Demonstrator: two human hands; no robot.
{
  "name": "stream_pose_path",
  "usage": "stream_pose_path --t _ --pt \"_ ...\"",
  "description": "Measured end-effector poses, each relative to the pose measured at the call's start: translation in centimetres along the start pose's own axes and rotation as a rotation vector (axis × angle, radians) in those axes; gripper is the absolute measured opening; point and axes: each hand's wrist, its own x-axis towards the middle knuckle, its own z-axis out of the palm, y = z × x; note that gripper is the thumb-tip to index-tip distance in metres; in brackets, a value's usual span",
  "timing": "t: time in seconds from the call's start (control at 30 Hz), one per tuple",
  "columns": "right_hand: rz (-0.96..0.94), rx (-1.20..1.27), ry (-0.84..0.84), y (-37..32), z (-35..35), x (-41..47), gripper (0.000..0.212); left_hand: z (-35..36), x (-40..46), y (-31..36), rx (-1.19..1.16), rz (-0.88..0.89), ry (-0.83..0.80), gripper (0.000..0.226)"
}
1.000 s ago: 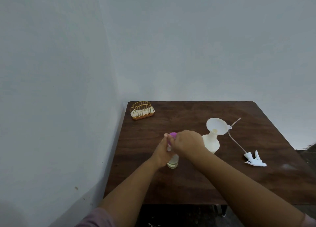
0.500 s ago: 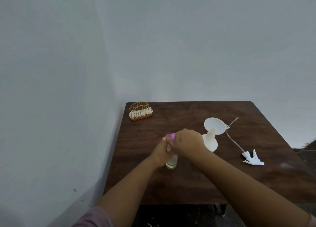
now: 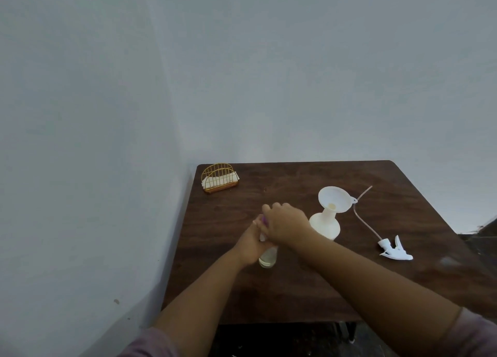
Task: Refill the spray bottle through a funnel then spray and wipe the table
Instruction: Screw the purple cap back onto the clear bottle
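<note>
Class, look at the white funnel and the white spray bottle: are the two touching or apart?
Touching. The head view shows the funnel with its spout seated in the neck of the spray bottle, no gap between them.

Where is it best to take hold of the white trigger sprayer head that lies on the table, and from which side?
Grip the trigger sprayer head by its thick white body, coming from above with the right hand, which is nearer. It lies flat on its side on the table, so the body offers two faces to pinch. Avoid the thin dip tube running toward the funnel; it looks likely to bend.
</note>
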Motion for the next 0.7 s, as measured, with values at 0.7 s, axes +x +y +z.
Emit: stream_pose_path --t 0.7 --pt "-0.085 -0.056 0.023 0.4 1.5 0.6 0.023 0.3 2.1 -0.4 0.455 -0.112 0.080 0.028"
